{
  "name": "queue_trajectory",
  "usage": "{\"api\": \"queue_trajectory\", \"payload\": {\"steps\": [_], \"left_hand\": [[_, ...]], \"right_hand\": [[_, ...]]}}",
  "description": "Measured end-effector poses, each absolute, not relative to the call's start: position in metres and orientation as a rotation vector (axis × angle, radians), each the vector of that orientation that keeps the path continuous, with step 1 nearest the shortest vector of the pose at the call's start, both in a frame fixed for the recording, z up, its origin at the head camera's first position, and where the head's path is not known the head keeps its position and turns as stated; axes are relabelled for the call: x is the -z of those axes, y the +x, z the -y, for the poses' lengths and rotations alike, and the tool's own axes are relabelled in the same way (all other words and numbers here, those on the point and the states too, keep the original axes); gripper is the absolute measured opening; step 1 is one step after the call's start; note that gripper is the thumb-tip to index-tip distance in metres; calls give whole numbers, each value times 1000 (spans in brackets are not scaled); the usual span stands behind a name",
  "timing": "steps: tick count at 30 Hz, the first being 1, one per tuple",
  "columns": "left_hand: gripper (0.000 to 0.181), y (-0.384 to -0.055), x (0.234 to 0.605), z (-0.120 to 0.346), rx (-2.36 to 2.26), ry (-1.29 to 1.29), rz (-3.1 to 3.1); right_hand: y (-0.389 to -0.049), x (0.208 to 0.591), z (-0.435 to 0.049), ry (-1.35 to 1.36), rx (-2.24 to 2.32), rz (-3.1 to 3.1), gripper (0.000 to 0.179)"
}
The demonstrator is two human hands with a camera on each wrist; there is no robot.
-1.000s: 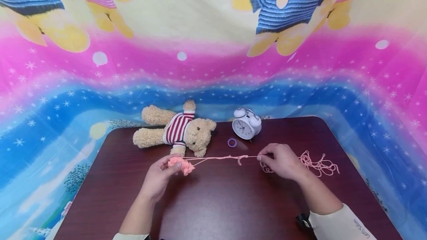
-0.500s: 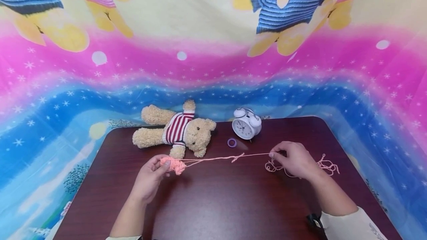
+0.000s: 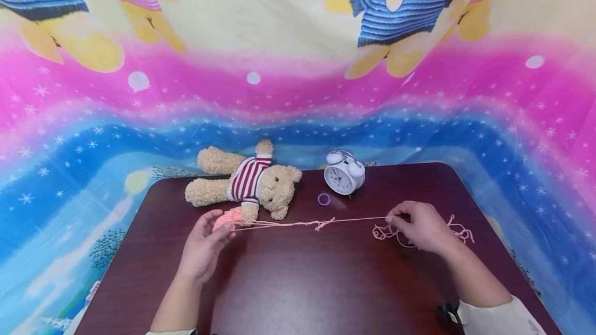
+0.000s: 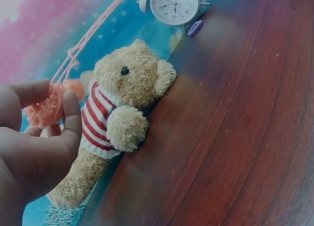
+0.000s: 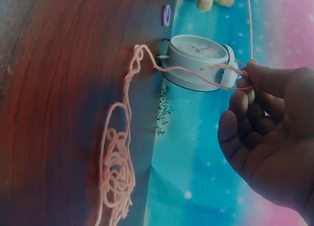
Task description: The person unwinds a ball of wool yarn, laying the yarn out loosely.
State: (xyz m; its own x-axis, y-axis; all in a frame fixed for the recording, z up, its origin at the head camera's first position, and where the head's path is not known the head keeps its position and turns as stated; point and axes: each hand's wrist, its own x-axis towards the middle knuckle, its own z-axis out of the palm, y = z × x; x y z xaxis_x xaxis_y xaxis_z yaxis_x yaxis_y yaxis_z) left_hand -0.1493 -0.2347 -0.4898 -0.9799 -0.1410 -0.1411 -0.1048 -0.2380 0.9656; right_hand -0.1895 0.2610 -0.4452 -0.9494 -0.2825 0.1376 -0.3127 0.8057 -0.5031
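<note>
My left hand (image 3: pixel 203 247) grips a small bundle of coral-pink yarn (image 4: pixel 48 108) between thumb and fingers, close to the teddy bear's paw. Strands run from the bundle across to the right, with a knot or tangle (image 3: pixel 321 224) partway along. At the other end, my right hand (image 3: pixel 421 226) pinches the yarn between thumb and forefinger, holding the line nearly straight above the table. From that pinch a strand (image 5: pixel 181 70) drops to a loose heap of yarn (image 5: pixel 117 172) on the table, partly hidden behind the right hand in the head view.
A teddy bear (image 3: pixel 251 180) in a red-and-white striped shirt lies on its back at the rear left of the dark brown table (image 3: pixel 298 283). Right of it are a purple ring (image 3: pixel 324 199) and a white twin-bell alarm clock (image 3: pixel 342 173). A printed cloth (image 3: pixel 298 92) hangs behind.
Both hands have moved apart, the left with the bundle toward the left and the right hand rightward. The yarn stretched between them is longer, and the tangle has shifted slightly left.
</note>
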Motion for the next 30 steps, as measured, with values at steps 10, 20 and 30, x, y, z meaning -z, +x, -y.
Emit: {"api": "queue_trajectory", "payload": {"steps": [10,20,30], "left_hand": [[35,-147,488,243,2418,334,1840],[21,-145,484,253,2382,401,1801],[32,-144,486,256,2459,294,1809]], "right_hand": [[-186,443,-274,433,-879,2959,12],[-181,442,-290,456,-910,2981,14],[-180,442,-294,435,-926,3010,11]]}}
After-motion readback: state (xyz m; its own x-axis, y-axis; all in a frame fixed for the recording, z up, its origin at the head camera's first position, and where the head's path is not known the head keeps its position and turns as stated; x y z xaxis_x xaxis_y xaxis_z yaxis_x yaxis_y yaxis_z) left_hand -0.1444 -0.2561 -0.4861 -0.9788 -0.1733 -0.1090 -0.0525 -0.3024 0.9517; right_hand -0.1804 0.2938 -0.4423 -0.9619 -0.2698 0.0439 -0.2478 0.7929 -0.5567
